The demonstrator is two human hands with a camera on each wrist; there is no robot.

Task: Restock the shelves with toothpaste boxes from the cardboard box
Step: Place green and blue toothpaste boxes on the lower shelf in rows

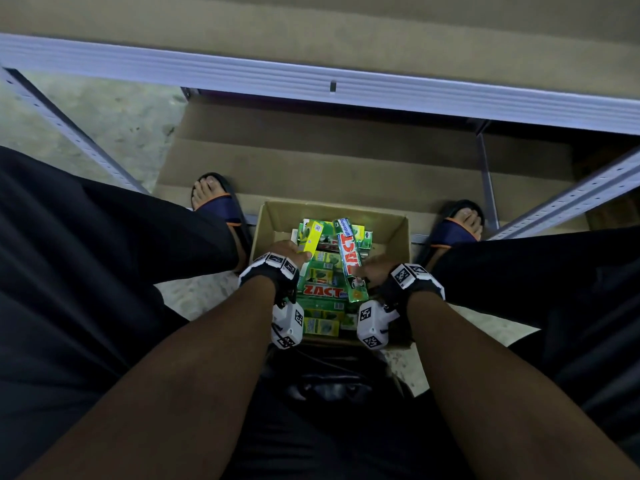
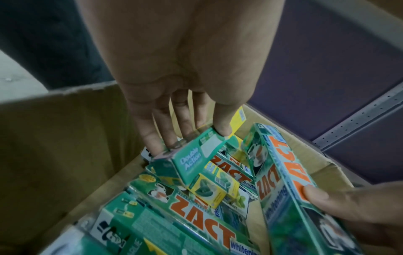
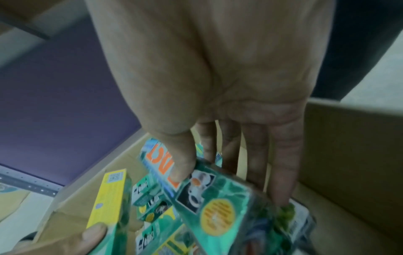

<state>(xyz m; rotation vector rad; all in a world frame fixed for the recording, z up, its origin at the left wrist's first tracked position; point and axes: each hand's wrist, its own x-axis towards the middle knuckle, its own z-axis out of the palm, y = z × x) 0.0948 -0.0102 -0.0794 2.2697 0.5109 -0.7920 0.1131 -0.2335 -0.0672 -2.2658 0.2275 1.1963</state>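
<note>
An open cardboard box (image 1: 332, 206) stands on the floor between my feet, filled with several green toothpaste boxes (image 1: 320, 291). My left hand (image 1: 294, 252) pinches a green and yellow toothpaste box (image 1: 311, 237) by its near end, lifted at the box's left side. In the left wrist view this "Double Action" box (image 2: 196, 155) sits between my thumb and fingers (image 2: 152, 138). My right hand (image 1: 372, 268) grips a long green ZACT box (image 1: 349, 258), tilted up above the pile. The right wrist view shows the thumb (image 3: 181, 165) pressed on the ZACT box (image 3: 207, 195), fingers behind it.
A grey metal shelf edge (image 1: 311, 81) runs across above the carton, with slotted uprights at left (image 1: 69, 126) and right (image 1: 571, 199). Flat cardboard (image 1: 346, 161) lines the low shelf behind. My sandalled feet (image 1: 214, 199) (image 1: 460, 223) flank the carton on the concrete floor.
</note>
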